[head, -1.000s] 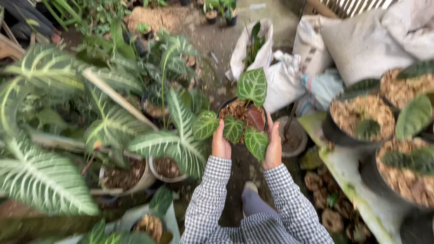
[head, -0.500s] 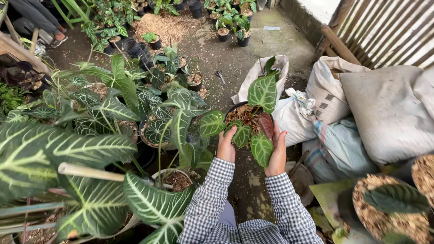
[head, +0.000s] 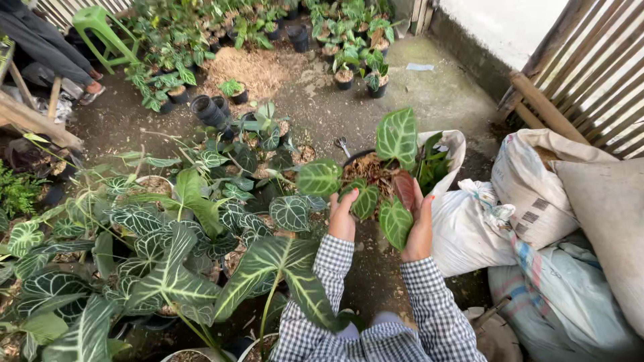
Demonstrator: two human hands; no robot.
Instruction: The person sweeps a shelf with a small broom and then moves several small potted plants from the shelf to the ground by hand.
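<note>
A person in checked sleeves holds a black potted plant (head: 376,175) out in front of the body, above a damp concrete floor (head: 429,87). The left hand (head: 343,216) and right hand (head: 420,228) press against opposite sides of the pot, each grip clamped on it. Its dark green, pale-veined leaves spill over both hands. Compared with a second ago, the pot has left the bench of filled pots and now hangs beside an open white sack (head: 446,161). More bulging sacks (head: 537,194) lie to the right of the pot; large striped-leaf plants (head: 181,268) crowd its left. The plant is apparently mid-carry.
</note>
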